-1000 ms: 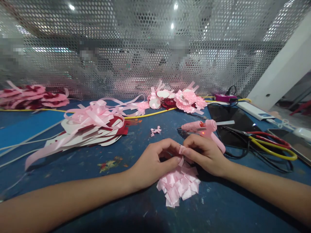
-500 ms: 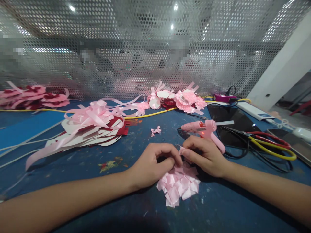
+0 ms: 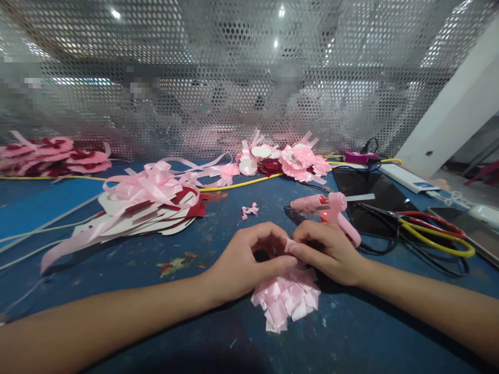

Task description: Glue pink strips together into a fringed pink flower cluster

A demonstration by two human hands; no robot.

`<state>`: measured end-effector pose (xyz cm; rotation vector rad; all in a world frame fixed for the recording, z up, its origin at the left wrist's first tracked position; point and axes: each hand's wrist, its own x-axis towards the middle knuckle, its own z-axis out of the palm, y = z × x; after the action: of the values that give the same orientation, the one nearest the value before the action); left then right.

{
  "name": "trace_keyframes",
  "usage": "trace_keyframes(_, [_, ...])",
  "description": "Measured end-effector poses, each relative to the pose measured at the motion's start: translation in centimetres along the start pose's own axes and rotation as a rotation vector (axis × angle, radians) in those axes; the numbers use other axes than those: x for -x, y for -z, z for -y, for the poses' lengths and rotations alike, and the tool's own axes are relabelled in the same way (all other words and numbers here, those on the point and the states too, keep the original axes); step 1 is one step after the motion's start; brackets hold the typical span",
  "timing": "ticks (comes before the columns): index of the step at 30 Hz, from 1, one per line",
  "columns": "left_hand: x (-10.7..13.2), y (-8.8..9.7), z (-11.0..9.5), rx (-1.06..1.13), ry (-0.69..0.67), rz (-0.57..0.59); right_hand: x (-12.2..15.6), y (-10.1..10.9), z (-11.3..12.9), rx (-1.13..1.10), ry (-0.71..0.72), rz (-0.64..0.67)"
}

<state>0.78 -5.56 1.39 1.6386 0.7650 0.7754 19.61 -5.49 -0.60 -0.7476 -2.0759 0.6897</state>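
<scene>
My left hand (image 3: 245,262) and my right hand (image 3: 329,249) meet fingertip to fingertip over a small pile of cut pink ribbon pieces (image 3: 286,298) on the blue table (image 3: 195,332). Together they pinch one small pink ribbon piece (image 3: 291,246) between thumbs and forefingers. Both hands are curled closed around it. A pink hot glue gun (image 3: 331,208) lies just behind my right hand, its red light on.
Pink ribbon bows on white and red card shapes (image 3: 144,202) lie at left. Finished pink rosettes (image 3: 284,158) sit at the back by the perforated metal screen (image 3: 234,78). Red and yellow scissors (image 3: 436,228), a black tablet (image 3: 370,192), cables and a phone (image 3: 468,226) are at right.
My hands stay in place over the pile. The fingertips parted slightly, then closed together again on the small ribbon piece, now held a little higher.
</scene>
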Motion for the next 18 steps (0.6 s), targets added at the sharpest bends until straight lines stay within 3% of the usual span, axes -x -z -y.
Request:
trace_keyframes(7, [-0.06,-0.17,0.35,0.209,0.026,-0.027,-0.03,0.18,0.03,-0.015,0.034,0.033])
trace_keyframes(14, [-0.37,-0.1,-0.18,0.199,-0.018,-0.076,-0.19,-0.01,-0.15,0.043,-0.053,0.141])
trace_keyframes(18, [-0.52,0.02,-0.22,0.215,-0.015,-0.097,-0.28,-0.14,-0.23,0.113,0.028,0.159])
